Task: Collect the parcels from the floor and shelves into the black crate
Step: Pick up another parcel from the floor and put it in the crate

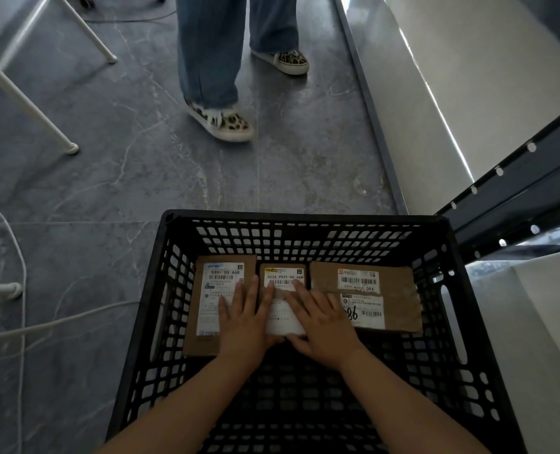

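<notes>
Person bent over black plastic lattice crate (304,216) on the grey stone-look floor (108,178). 3 brown cardboard parcels w/ shipping labels lie flat inside, in a row along the far wall: long left parcel (221,283), small middle parcel w/ yellow-topped label (283,277), wide right parcel (367,283). L hand (245,319) + R hand (324,322) both laid palms-down on the middle parcel, fingers (254,290) straight and spread, gripping nothing. L overlaps the left parcel's edge, R the right one's. Prob squaring the middle parcel into the gap so the row packs tight, near half of crate left free for more. Nearby: dark metal shelf upright w/ holes (508,178), white cable (59,322), 2nd person's legs in jeans + leopard-print shoes (221,122). No loose parcels visible on floor here; task partway, I'd guess
</notes>
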`<action>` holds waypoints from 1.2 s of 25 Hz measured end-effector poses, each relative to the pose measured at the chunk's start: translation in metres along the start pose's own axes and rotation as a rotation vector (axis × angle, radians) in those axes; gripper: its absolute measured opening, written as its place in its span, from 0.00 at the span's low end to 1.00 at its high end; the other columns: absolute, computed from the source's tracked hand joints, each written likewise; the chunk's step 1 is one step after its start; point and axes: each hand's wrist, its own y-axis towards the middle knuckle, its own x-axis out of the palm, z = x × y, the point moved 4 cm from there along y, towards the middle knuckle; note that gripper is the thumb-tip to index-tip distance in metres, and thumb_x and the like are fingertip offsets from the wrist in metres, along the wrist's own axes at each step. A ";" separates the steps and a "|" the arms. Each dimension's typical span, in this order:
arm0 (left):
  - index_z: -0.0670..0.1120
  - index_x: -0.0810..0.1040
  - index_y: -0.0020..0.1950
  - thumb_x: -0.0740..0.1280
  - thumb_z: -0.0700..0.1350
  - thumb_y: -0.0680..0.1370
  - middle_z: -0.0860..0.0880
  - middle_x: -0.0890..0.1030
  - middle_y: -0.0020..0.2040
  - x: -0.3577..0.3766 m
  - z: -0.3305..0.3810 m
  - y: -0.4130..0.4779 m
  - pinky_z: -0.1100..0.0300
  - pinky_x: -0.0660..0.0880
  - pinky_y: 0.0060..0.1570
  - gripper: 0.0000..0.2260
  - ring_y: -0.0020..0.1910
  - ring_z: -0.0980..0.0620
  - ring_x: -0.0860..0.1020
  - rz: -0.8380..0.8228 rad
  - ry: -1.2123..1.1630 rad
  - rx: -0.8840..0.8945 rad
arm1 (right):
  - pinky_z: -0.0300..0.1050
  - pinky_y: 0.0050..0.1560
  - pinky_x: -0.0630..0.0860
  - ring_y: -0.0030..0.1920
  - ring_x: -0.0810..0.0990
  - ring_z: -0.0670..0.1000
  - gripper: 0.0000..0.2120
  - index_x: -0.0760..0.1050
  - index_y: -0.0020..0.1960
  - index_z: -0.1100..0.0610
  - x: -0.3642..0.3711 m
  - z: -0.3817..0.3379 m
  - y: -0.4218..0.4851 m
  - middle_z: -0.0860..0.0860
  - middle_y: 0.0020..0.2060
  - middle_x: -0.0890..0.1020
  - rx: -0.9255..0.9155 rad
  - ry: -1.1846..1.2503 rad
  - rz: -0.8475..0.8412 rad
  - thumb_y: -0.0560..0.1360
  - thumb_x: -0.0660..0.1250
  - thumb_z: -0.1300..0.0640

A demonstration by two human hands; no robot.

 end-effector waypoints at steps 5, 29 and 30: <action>0.57 0.40 0.76 0.61 0.68 0.70 0.48 0.38 0.77 -0.018 -0.002 0.006 0.41 0.37 0.71 0.43 0.75 0.42 0.38 -0.145 -0.111 0.001 | 0.52 0.66 0.65 0.69 0.66 0.54 0.33 0.62 0.73 0.53 -0.015 0.000 0.006 0.53 0.74 0.62 0.077 0.161 -0.249 0.73 0.58 0.38; 0.46 0.76 0.64 0.66 0.51 0.76 0.48 0.78 0.62 -0.796 0.191 -0.274 0.65 0.70 0.58 0.19 0.58 0.54 0.75 -0.126 -0.778 0.376 | 0.49 0.57 0.76 0.53 0.79 0.57 0.18 0.70 0.66 0.61 -0.850 0.064 -0.008 0.60 0.57 0.79 0.851 1.065 0.291 0.76 0.64 0.59; 0.47 0.75 0.65 0.66 0.52 0.76 0.50 0.77 0.62 -0.819 0.193 -0.286 0.61 0.70 0.60 0.19 0.59 0.52 0.75 -0.106 -0.763 0.412 | 0.50 0.57 0.76 0.51 0.80 0.57 0.18 0.71 0.66 0.60 -0.879 0.062 -0.014 0.60 0.55 0.80 0.861 1.078 0.369 0.76 0.64 0.59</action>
